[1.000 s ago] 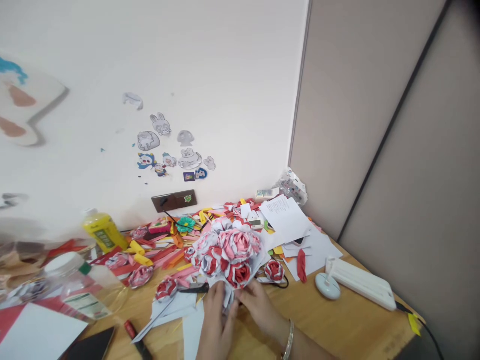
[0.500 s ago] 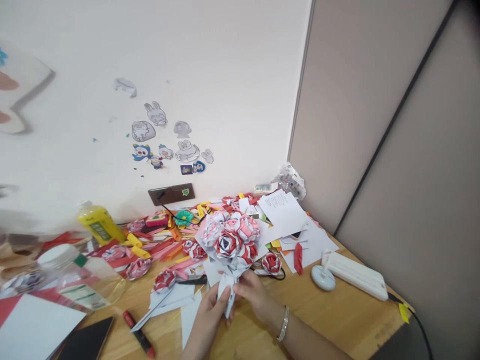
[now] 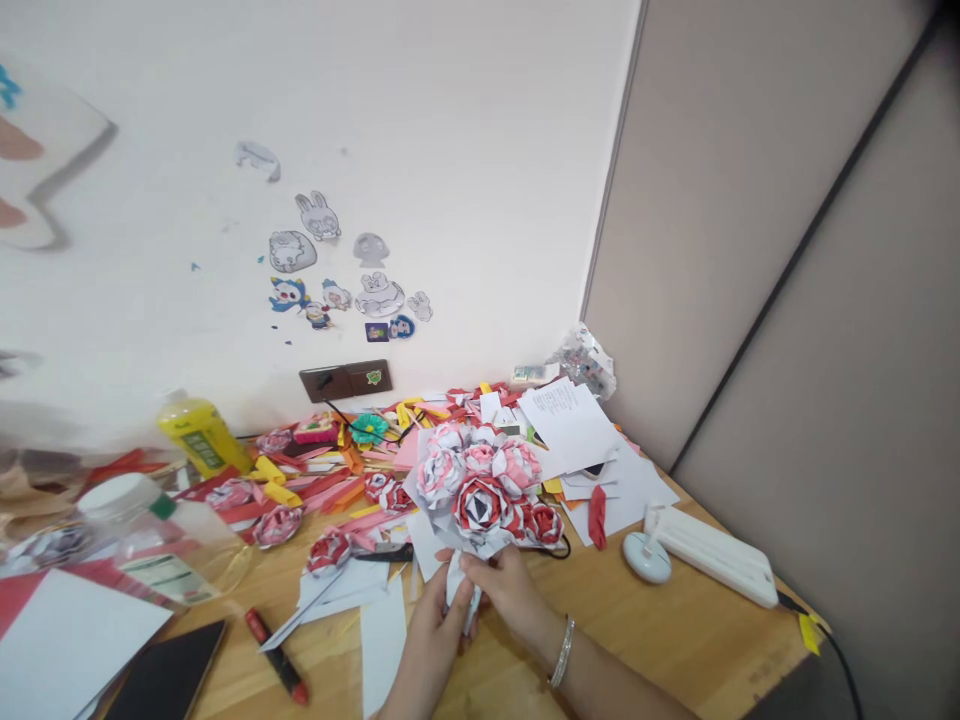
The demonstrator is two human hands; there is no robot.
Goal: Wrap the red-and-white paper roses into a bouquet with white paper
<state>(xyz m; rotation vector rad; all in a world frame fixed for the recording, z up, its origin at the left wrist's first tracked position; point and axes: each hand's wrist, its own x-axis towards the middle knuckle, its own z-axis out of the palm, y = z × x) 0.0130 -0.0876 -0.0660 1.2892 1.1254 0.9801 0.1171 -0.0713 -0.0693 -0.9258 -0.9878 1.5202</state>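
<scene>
Bouquet of roses [image 3: 480,480] above left hand [image 3: 433,622] and right hand [image 3: 511,595], stem [image 3: 455,578] between.

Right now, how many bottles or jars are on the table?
2: a yellow bottle at back left and a clear white-lidded jar nearer the camera, both left of the paper-rose bouquet. More may be hidden.

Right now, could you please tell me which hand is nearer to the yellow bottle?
Left. The left hand holds the paper bouquet right of the yellow bottle, nearer the camera; the right hand holds it farther right.
</scene>
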